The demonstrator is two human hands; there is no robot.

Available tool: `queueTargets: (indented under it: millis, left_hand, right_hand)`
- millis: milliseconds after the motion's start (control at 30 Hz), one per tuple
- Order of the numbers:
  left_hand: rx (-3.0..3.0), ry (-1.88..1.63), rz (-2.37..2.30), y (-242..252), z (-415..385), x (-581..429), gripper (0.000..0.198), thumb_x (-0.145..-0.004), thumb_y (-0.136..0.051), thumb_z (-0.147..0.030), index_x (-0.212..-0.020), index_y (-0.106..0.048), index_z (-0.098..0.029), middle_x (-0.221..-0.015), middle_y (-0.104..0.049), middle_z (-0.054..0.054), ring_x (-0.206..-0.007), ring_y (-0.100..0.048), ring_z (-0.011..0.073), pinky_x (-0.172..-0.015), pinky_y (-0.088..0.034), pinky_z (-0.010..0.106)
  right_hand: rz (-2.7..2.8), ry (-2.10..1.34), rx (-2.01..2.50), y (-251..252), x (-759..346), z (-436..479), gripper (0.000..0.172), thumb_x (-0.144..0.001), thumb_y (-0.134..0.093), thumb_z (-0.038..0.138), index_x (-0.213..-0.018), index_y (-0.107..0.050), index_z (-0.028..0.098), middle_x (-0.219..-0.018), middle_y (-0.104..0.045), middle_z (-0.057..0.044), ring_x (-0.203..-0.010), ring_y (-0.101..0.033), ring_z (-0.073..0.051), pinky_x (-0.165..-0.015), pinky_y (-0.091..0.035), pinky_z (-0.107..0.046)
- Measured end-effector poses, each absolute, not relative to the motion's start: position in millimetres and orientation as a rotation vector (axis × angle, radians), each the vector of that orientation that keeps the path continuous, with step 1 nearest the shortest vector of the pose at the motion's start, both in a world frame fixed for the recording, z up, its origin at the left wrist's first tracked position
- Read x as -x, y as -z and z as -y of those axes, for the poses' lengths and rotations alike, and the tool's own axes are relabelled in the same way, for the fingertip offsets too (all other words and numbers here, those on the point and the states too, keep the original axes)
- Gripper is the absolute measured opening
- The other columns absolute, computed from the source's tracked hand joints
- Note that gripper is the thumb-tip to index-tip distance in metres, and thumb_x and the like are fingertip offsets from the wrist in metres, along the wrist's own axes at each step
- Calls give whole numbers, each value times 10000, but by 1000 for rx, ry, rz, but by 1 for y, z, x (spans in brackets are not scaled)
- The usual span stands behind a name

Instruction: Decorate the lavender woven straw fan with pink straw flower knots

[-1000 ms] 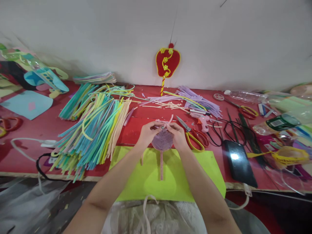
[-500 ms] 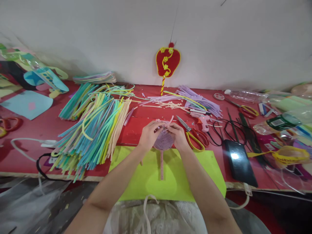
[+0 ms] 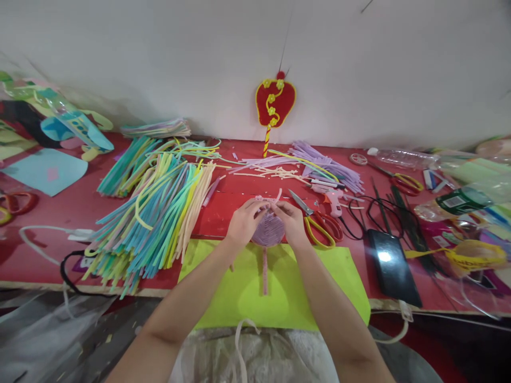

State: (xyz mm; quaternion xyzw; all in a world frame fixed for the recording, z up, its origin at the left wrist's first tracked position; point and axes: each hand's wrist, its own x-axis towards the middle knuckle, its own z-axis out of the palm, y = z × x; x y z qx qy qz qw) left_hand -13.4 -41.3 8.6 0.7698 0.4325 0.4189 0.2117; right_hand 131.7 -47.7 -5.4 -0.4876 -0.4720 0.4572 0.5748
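A purple pipe-cleaner fan with a round, ribbed face and a pinkish handle lies toward me, its handle over a yellow-green sheet. At the fan's top edge, my left hand and my right hand pinch a pink pipe cleaner between thumbs and fingertips. Its free end sticks up between the hands. Fingers hide the exact spot where it meets the fan. Just right of my right hand lie scissors with red and yellow handles, blades apart.
Bundled pastel pipe cleaners cover the left of the red table; purple ones lie at the back. A red fan leans on the wall. Rightward are a pink glue gun, a black power bank and a plastic bottle.
The pink pipe cleaner's free end has tipped slightly left. My right fingers have shifted a little, while both hands stay at the fan's top edge.
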Motion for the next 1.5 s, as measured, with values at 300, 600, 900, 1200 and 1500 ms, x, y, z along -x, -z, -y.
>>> queueTargets:
  millis: [300,600,900,1200,1500]
  left_hand:
    - [-2172,-1133,-1234,-8,38,16,141,-826,-556,-188,-941,-639,-196,-955,-671,54,-913,-628,159,-838,-493,290]
    - [-2343,-1051,-1281,-3,37,18,166,-863,-506,-226,-972,-628,-197,-948,-662,46,-893,-625,156,-811,-495,275]
    - [-2217,-1118,-1241,-10,40,16,191,-847,-536,-238,-1016,-622,-213,-1019,-667,49,-939,-623,155,-838,-495,277]
    - [-1890,-1104,-1158,-12,30,17,71,-790,-590,-199,-823,-645,-168,-833,-695,33,-731,-637,124,-705,-501,233]
    - [-1918,-1055,-1274,-2,31,13,77,-832,-516,-198,-830,-583,-161,-833,-657,47,-746,-605,138,-700,-471,257]
  right_hand:
    - [1191,-1006,1199,3,-131,49,181,-690,-665,400,-668,-650,220,-674,-627,0,-670,-548,-159,-695,-428,-304]
    - [1222,-1001,1192,3,-131,48,172,-698,-657,382,-671,-653,212,-679,-610,1,-677,-538,-152,-692,-421,-291]
    - [1175,-1024,1188,0,-131,49,181,-692,-660,397,-673,-656,217,-662,-614,7,-663,-532,-152,-687,-418,-292]
    - [1208,-1068,1153,2,-135,46,165,-677,-678,379,-644,-642,221,-649,-602,13,-636,-522,-145,-670,-410,-290]
    - [1265,-1035,1144,5,-132,47,150,-713,-652,362,-688,-643,215,-696,-606,7,-676,-540,-146,-693,-416,-288]
